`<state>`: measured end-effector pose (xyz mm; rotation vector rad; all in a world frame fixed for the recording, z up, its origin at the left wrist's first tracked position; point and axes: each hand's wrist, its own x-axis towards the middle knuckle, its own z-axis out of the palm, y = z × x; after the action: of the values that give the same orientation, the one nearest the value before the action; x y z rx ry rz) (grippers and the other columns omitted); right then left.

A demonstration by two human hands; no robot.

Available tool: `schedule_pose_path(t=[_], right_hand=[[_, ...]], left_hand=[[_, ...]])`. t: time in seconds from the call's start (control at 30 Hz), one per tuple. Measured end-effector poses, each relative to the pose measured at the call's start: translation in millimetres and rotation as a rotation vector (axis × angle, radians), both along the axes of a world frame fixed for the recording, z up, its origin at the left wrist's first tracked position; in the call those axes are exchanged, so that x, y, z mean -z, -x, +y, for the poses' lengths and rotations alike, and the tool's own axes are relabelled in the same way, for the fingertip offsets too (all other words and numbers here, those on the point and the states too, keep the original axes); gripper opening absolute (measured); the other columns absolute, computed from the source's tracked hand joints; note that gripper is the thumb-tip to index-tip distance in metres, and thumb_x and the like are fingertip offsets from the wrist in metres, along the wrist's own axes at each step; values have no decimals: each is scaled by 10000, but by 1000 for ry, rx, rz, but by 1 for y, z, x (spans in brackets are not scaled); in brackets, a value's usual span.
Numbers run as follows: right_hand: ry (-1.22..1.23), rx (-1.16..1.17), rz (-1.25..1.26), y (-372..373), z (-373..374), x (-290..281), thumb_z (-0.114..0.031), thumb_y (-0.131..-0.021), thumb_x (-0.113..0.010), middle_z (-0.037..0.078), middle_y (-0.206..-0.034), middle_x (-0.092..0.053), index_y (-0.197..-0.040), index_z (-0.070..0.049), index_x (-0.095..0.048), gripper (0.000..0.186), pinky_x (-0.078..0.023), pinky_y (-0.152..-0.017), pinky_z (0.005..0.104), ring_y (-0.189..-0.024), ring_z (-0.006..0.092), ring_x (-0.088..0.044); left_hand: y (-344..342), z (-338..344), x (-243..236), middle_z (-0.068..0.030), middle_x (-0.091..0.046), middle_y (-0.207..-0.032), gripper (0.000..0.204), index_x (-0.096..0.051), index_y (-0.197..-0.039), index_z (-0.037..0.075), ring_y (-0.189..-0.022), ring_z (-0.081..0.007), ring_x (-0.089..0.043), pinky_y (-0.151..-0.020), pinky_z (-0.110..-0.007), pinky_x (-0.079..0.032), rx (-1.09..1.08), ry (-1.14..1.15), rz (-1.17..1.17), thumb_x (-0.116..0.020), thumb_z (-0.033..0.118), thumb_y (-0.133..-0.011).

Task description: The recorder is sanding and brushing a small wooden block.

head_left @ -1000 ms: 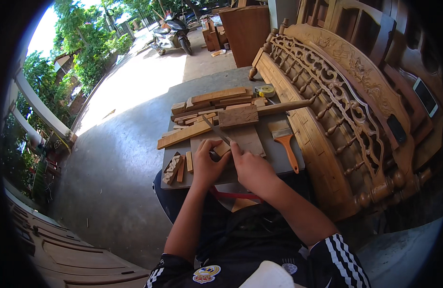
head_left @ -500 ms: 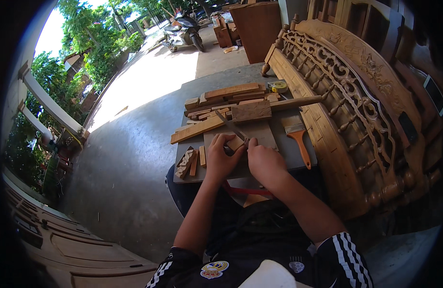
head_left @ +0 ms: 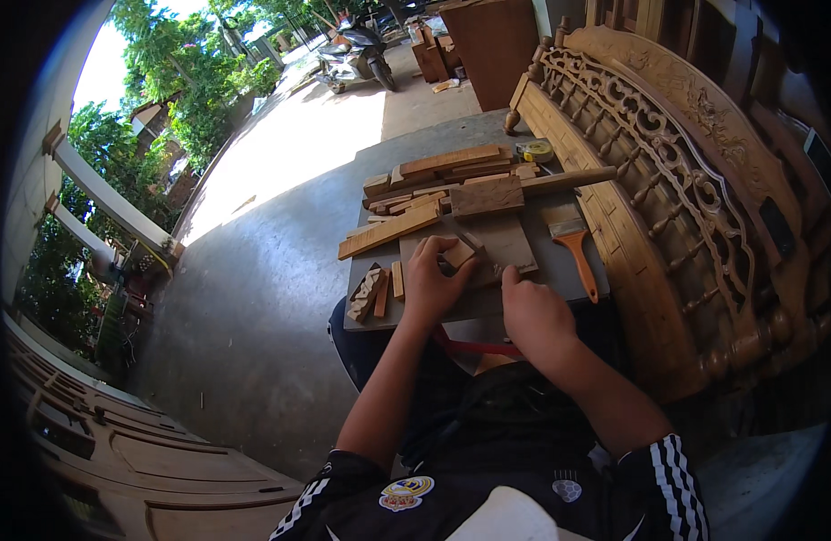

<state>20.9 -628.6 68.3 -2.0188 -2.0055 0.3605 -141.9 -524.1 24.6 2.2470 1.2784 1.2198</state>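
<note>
My left hand (head_left: 435,278) is curled round a small light wooden block (head_left: 461,252), thumb and fingers pinching it above a flat board (head_left: 497,242) on the low grey table. My right hand (head_left: 540,311) is closed in a fist just right of the block. It grips a narrow, dark, blade-like tool (head_left: 471,242) pointing up and left toward the block; its handle is hidden in the fist, so I cannot tell a file from a knife. Left of my left hand lie a carved, knobbly wood piece (head_left: 366,293) and small offcuts (head_left: 381,296).
Wood strips (head_left: 393,227) and a thick block (head_left: 488,197) are heaped at the table's far side, with a yellow tape measure (head_left: 534,149) behind. An orange-handled brush (head_left: 578,261) lies at right. Carved wooden furniture (head_left: 650,189) borders the right side; a motorbike (head_left: 357,59) stands far off.
My right hand has drawn back toward me and rightward, away from the left hand, and less of the tool shows. The left hand keeps its hold on the block. The whole view has shifted slightly.
</note>
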Motion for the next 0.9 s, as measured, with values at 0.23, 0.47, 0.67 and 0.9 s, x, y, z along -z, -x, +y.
schedule_pose_path(t=[0.23,0.47,0.67,0.9], right_hand=[[97,9,-61,-25,-46,-8,-69,-945,-540,202,-852,-718,-1081,12,-519,159,-621,-696,431,-839,350,-747],[62,-18,-30,-7,9,-10,-85,-968,-515,196,-918,-736,-1083,17,-543,156,-620,-745,421,-888,332,-748],[11,-20,-7,9,40,-9,-104,-977,-510,196,-947,-741,-1097,12,-563,176,-616,-772,421,-928,331,-744],[-54,-5,-27,5,26,2,-52,-922,-535,224,-868,-725,-1084,17,-526,176,-604,-755,457,-886,382,-733]], left_hand=[[1,0,-4,-157,-676,-1027,406,-652,-1043,3,-941,-310,-677,-823,-393,-542,17,60,11,-864,213,-768],[1,2,-1,-160,-671,-1017,412,-648,-1043,1,-946,-318,-671,-828,-389,-541,11,83,9,-869,211,-765],[0,2,-2,-166,-668,-1008,418,-650,-1039,0,-933,-325,-671,-809,-389,-538,-6,55,36,-870,218,-758],[-1,2,-1,-166,-710,-1047,436,-677,-1080,12,-951,-310,-701,-834,-388,-549,6,55,-10,-871,228,-754]])
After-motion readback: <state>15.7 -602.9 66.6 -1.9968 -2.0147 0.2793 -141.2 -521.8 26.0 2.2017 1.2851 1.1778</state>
